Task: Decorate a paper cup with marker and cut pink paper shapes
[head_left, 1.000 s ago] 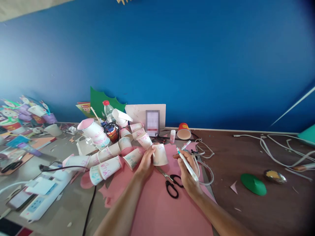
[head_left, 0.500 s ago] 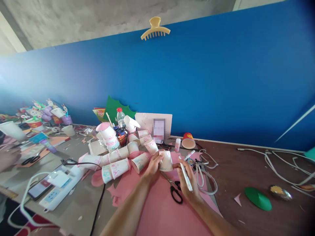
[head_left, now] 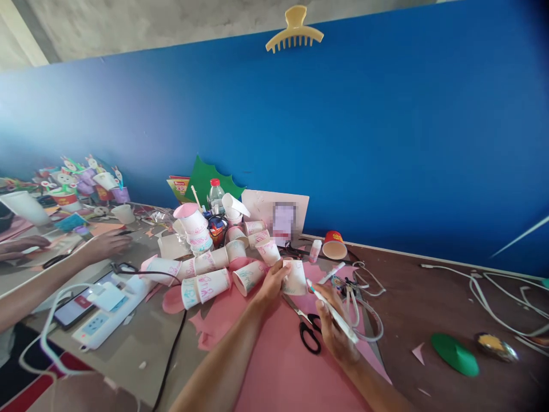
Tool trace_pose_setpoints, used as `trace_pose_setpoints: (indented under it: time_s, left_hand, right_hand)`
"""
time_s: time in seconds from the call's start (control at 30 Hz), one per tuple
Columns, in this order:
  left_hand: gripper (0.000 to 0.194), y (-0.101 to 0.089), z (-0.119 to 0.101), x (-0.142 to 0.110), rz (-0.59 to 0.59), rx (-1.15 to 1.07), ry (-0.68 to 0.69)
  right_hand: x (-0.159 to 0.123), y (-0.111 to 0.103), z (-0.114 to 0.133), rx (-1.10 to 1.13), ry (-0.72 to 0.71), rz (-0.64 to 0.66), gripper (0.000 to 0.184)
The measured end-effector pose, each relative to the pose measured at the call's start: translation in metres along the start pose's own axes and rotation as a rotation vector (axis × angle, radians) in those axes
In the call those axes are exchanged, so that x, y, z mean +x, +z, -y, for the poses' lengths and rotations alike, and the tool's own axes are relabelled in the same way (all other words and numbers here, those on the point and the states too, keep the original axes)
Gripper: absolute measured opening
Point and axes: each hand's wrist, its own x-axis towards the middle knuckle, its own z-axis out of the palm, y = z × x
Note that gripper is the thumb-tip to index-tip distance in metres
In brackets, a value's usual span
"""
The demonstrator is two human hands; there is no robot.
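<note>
A white paper cup (head_left: 295,278) with faint marks is gripped at its left side by my left hand (head_left: 273,279). My right hand (head_left: 333,326) is closed around a white marker pen (head_left: 341,321), whose teal tip sits just right of the cup, apart from it or barely touching; I cannot tell. Below the cup, scissors (head_left: 309,337) with black handles lie on a large pink paper sheet (head_left: 278,372). Close by on the left, several paper cups with pink and teal drawings (head_left: 212,284) lie on their sides, and others (head_left: 195,226) are stacked.
Behind stand a pixelated screen (head_left: 283,223), a glue bottle (head_left: 315,250) and a red cup (head_left: 334,245). A power strip (head_left: 96,329) and phone (head_left: 71,309) lie left, near another person's hand (head_left: 107,243). White cables (head_left: 472,286) and a green paper cone (head_left: 454,355) are at right.
The marker in my right hand has tilted, its tip now pointing up-left toward the cup. Another person's arm has reached in from the left. The whole view has shifted slightly.
</note>
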Motion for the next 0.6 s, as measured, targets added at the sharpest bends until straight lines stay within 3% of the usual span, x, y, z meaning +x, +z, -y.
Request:
trace_pose_setpoints:
  time_s: [0.27,0.6]
  left_hand:
    - [0.031,-0.003,-0.002,0.001,-0.006,0.031,0.023]
    - [0.029,-0.013,0.018,0.011,0.022,0.073,0.042]
  right_hand:
    - [-0.006,-0.002,0.000,0.047,0.009,0.069,0.022]
    - [-0.005,-0.001,-0.007,0.035,0.010,0.133,0.019]
